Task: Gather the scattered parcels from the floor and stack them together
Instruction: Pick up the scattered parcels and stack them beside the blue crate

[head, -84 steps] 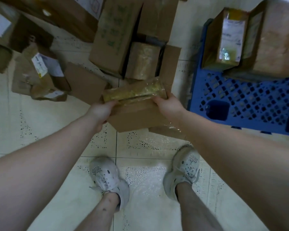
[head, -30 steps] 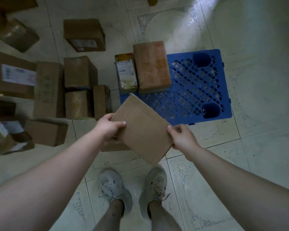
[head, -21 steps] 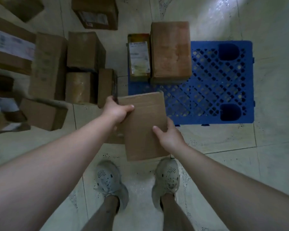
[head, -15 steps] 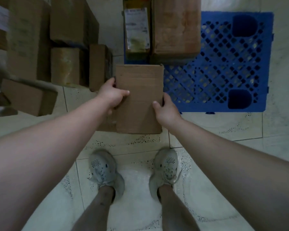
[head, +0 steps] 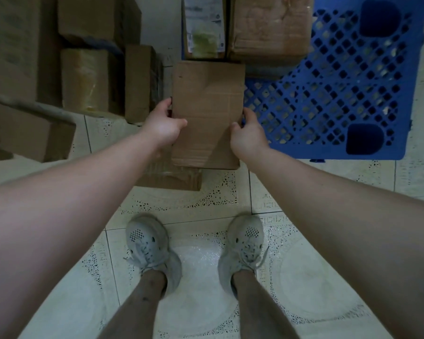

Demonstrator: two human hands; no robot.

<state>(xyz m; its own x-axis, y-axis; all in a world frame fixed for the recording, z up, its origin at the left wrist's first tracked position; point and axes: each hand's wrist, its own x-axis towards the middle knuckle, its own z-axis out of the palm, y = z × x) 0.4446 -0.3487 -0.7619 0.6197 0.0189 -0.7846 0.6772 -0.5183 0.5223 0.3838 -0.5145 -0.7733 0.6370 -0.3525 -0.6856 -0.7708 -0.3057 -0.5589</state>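
The left hand (head: 163, 127) and the right hand (head: 249, 134) each hold one side of the flat brown cardboard parcel (head: 207, 113). It turned straight and moved toward 12 o'clock, by the blue plastic crate (head: 340, 94), so stacking looks close

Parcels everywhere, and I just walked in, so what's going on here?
A person is holding a flat brown parcel by its sides, left hand and right hand, over the near left corner of a blue plastic pallet. Two parcels already sit on the pallet: a labelled one and a larger brown box. More boxes lie on the tiled floor to the left.
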